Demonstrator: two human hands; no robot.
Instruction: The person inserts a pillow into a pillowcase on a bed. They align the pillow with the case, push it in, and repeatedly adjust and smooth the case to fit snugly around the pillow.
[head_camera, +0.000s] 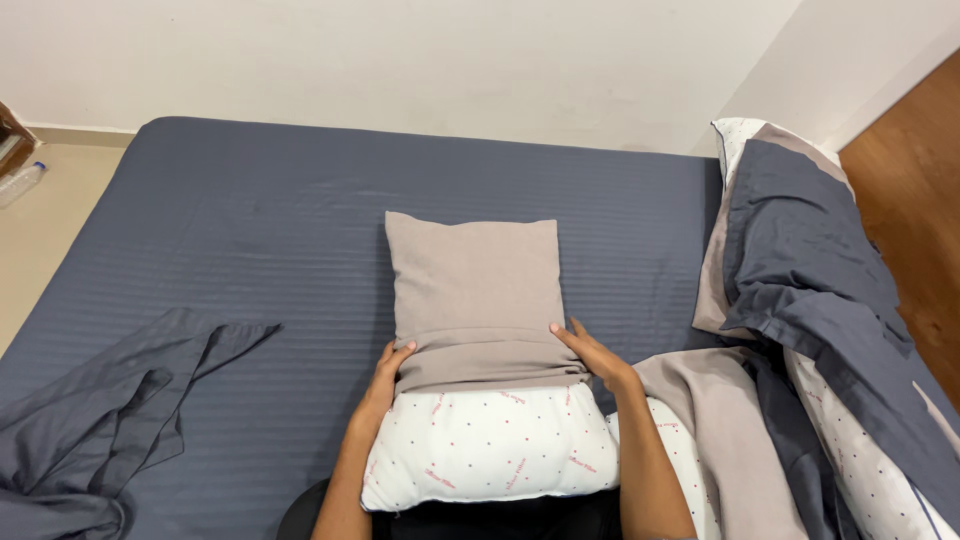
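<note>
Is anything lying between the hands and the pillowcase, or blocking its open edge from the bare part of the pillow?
Nothing visible does. The left hand and right hand already grip the taupe pillowcase at its open edge, one on each side. The uncovered white dotted pillow below lies free; the duvet sits off to the right.

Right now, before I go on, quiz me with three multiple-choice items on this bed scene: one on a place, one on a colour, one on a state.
1. Where does the loose dark grey cloth lie?
A. the bed's near left
B. on the floor
C. on the pillow

2. What colour is the pillowcase?
A. red
B. taupe
C. green

3. How far is the pillow covered?
A. fully
B. not at all
C. partly

Answers:
1 A, it is crumpled on the bed sheet at the near left.
2 B, the fabric is greyish beige.
3 C, the dotted white near end is bare, with the left hand and right hand at the case's edge.
</note>
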